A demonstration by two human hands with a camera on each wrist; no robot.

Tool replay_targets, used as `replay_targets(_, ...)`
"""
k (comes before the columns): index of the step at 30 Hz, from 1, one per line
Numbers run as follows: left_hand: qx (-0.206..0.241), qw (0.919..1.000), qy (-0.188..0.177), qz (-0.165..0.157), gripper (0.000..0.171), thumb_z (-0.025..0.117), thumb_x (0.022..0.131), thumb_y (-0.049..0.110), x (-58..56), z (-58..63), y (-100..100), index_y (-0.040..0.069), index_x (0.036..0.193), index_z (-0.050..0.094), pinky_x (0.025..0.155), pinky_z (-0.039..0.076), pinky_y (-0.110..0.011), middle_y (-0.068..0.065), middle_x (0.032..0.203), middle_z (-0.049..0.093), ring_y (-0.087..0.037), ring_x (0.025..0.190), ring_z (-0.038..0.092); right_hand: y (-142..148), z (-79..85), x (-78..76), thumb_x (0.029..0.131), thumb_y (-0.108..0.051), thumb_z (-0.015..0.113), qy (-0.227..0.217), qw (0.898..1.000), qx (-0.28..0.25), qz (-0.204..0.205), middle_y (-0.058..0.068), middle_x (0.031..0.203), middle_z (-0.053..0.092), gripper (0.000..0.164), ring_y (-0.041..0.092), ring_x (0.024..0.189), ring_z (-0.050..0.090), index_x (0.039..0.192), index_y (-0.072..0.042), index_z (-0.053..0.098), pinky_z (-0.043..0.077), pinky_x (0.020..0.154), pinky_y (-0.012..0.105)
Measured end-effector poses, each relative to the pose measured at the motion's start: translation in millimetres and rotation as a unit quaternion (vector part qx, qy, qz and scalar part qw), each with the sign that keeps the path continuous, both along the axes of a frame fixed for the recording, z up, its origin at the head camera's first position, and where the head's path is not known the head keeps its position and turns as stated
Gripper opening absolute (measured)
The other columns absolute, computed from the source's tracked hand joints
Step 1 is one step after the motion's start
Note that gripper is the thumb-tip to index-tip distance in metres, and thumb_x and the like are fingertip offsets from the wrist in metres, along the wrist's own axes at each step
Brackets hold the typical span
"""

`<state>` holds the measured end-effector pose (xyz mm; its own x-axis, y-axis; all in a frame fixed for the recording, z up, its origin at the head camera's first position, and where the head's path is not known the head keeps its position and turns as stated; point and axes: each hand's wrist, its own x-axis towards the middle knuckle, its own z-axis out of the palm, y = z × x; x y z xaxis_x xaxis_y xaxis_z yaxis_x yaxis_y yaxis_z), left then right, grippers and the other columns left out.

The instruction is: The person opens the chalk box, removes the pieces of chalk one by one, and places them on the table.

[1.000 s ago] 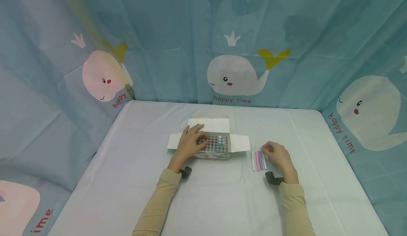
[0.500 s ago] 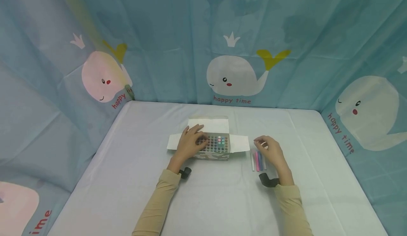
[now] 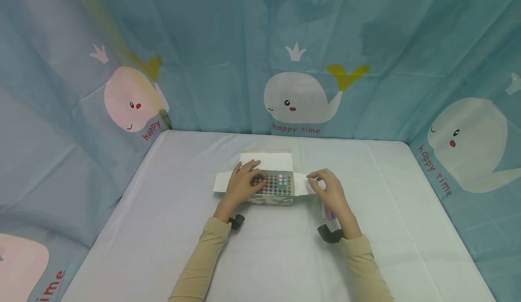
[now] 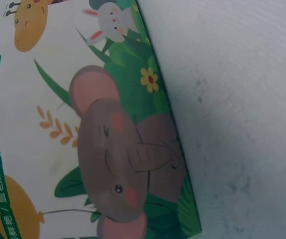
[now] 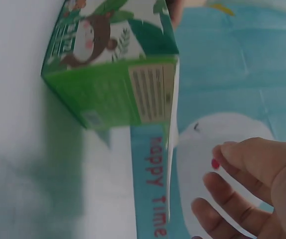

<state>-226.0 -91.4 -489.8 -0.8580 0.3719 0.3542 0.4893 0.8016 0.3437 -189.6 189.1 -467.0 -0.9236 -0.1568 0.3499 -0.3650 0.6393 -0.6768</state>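
An open chalk box, printed with animals, stands mid-table in the head view. A grid of round spots fills its top, with a few pale pink and green chalk ends among them. Over the box's left part rests my left hand, thumb and index finger bent in a loose loop. My right hand hovers at the right flap; its thumb and index finger are close, and no chalk shows between them. Below it lie white, pink and blue chalk sticks, partly hidden by the hand.
The box's left flap and rear flap are folded outward. A white cloth covers the table. Behind it hangs a blue curtain with whale prints. Each wrist wears a black camera mount.
My right hand has moved left from the row of chalk sticks to the box's right flap, now covering part of the row. The left hand has stayed on the box.
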Motion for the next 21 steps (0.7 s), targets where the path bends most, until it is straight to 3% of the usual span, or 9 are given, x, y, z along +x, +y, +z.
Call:
replay_targets(10,0.011,0.9998,0.009,-0.01,0.018,0.057,0.081,0.042,0.2,-1.2,0,0.025,0.088,0.062,0.11,0.012,-0.044,-0.003,0.131,0.043,-0.023,0.127,0.031,-33,3.6,-10.6,0.084,-0.019,0.059,0.011,0.999,0.007,0.046,0.0,0.094,0.056,0.012,0.021,0.089,0.052,0.093,-0.012,0.063,0.047,0.076,0.04)
replay_targets(15,0.014,0.9996,0.024,-0.008,0.018,0.056,0.082,0.043,0.3,-2.7,0,0.026,0.086,0.062,0.11,0.013,-0.043,-0.003,0.13,0.045,-0.021,0.126,0.032,-50,3.9,-16.8,0.082,-0.021,0.061,0.012,0.998,0.041,0.036,-0.001,0.092,0.057,0.011,0.018,0.087,0.053,0.09,-0.013,0.064,0.048,0.074,0.034)
replay_targets(21,0.0,0.9998,0.017,-0.003,0.016,0.059,0.08,0.042,-1.5,-4.3,-1,0.028,0.087,0.062,0.109,0.014,-0.047,-0.003,0.131,0.043,-0.022,0.126,0.032,-63,4.2,-21.7,0.08,-0.025,0.063,0.015,0.996,0.09,0.008,-0.003,0.089,0.056,0.013,0.014,0.081,0.051,0.089,-0.015,0.065,0.048,0.067,0.028)
